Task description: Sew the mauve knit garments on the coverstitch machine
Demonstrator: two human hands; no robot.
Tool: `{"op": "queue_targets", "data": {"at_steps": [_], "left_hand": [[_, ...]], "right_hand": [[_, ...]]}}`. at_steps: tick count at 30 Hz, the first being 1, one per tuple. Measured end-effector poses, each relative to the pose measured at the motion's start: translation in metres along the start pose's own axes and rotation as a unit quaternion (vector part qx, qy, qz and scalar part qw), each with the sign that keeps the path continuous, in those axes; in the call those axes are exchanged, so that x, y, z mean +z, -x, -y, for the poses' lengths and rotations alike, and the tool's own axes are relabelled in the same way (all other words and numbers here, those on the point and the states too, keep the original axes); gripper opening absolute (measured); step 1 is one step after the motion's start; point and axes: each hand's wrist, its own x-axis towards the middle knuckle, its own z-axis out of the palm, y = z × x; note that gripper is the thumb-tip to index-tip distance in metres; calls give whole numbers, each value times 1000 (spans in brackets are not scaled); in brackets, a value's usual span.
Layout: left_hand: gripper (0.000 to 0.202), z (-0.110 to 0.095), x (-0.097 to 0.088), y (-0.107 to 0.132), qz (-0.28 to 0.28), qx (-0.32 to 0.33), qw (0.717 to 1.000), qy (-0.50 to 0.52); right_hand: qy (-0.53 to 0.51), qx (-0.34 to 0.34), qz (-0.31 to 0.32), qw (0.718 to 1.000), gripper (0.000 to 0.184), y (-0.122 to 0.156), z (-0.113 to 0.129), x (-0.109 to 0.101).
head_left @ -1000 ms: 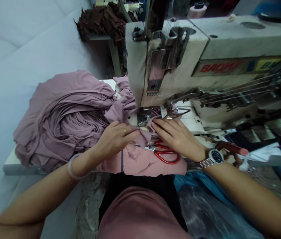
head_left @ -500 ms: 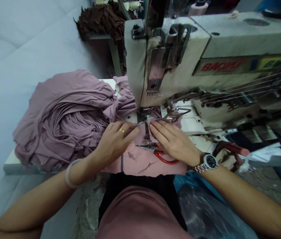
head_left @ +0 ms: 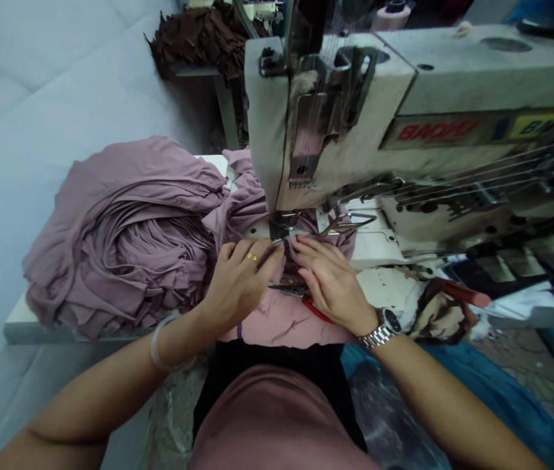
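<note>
My left hand (head_left: 240, 281), with a gold ring and a pale bangle, presses a mauve fabric piece (head_left: 287, 320) flat just in front of the presser foot (head_left: 281, 230) of an industrial sewing machine (head_left: 404, 130). My right hand (head_left: 330, 284), with a metal watch at the wrist, lies fingers together on the same fabric, to the right of the foot. Both hands' fingertips nearly meet at the needle. Red-handled scissors (head_left: 313, 307) lie mostly hidden under my right hand.
A big heap of mauve garments (head_left: 125, 235) fills the table's left side. Brown fabric scraps (head_left: 198, 39) sit on a stand behind. A patterned cloth (head_left: 441, 316) lies at the right. Blue plastic (head_left: 477, 385) hangs below the table edge.
Both hands slid forward toward the presser foot and drew closer together, pushing the fabric in. My right hand now covers more of the scissors.
</note>
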Motion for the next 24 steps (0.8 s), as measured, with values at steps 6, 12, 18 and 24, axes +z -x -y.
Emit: {"op": "queue_targets", "data": {"at_steps": [6, 12, 18, 24], "left_hand": [[33, 6, 4, 1, -8, 50, 998, 28], [36, 4, 2, 2, 2, 51, 999, 0], [40, 3, 0, 2, 7, 45, 999, 3], [39, 4, 2, 5, 12, 39, 999, 14]], "right_hand": [[84, -64, 58, 993, 17, -2, 3, -4], [120, -80, 78, 986, 17, -1, 3, -8], [148, -93, 113, 978, 19, -8, 5, -11], [138, -93, 105, 980, 19, -8, 2, -11]]}}
